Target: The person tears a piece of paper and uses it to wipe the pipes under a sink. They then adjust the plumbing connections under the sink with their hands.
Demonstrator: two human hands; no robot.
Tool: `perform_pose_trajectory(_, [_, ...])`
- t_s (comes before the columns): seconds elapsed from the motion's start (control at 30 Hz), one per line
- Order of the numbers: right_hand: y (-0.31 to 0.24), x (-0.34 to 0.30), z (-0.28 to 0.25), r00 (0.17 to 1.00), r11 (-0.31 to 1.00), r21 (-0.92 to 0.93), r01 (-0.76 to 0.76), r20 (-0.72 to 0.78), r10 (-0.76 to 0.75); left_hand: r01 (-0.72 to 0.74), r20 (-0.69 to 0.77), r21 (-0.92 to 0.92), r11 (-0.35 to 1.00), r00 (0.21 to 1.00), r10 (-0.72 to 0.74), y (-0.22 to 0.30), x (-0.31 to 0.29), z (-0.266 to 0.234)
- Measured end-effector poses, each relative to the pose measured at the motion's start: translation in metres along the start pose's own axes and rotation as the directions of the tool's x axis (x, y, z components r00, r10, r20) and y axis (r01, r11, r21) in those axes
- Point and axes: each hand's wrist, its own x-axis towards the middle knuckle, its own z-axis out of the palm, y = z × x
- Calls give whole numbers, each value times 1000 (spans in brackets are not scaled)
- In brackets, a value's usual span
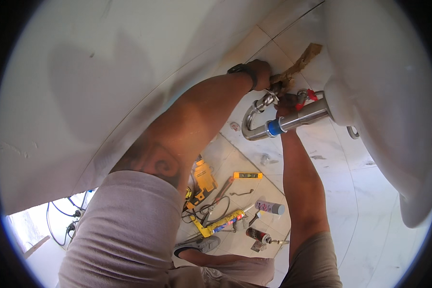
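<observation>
A chrome drain trap (248, 120) curves out from beneath the white basin (389, 72), a blue ring (274, 127) around its straight pipe. At the trap's wall end, my left hand (260, 74) is curled closed, a dark band on its wrist; what its fingers hold is hidden. My right hand (286, 104) reaches up behind the straight pipe to the same spot. Pipe and shadow hide most of its fingers. Close to both hands, a torn brown strip (302, 60) sticks out along the tiles. A small valve with a red handle (312, 95) sits just right of my right hand.
Below on the floor lie a yellow power tool (205, 177), a yellow spirit level (247, 175), a caulking gun with a tube (225, 222), a pale spray can (270, 207) and a dark canister with a metal nozzle (258, 235). Cables (57, 225) hang at the lower left.
</observation>
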Motion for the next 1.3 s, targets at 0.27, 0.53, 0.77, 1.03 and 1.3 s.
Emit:
perform_pose_trajectory(0.27, [-12,-29,-8,969,766,608,-208,234,77,-38,-163,-341,939,986,-20,9,-32,-14])
perform_pose_trajectory(0.53, [-57,-28,-2,936,662,662,-351,225,272,-72,-274,-315,946,962,-18,21,-29,-12])
perform_pose_trajectory(0.77, [-73,-25,2,915,630,676,-383,186,358,-20,-216,-414,910,973,-77,22,-34,-15])
perform_pose_trajectory(1.03, [-80,-25,4,917,602,712,-361,155,367,93,-155,-406,909,973,-169,40,-20,-17])
perform_pose_trajectory(1.3, [-77,-24,9,912,564,733,-380,194,362,115,-336,-302,946,916,-219,28,-14,15])
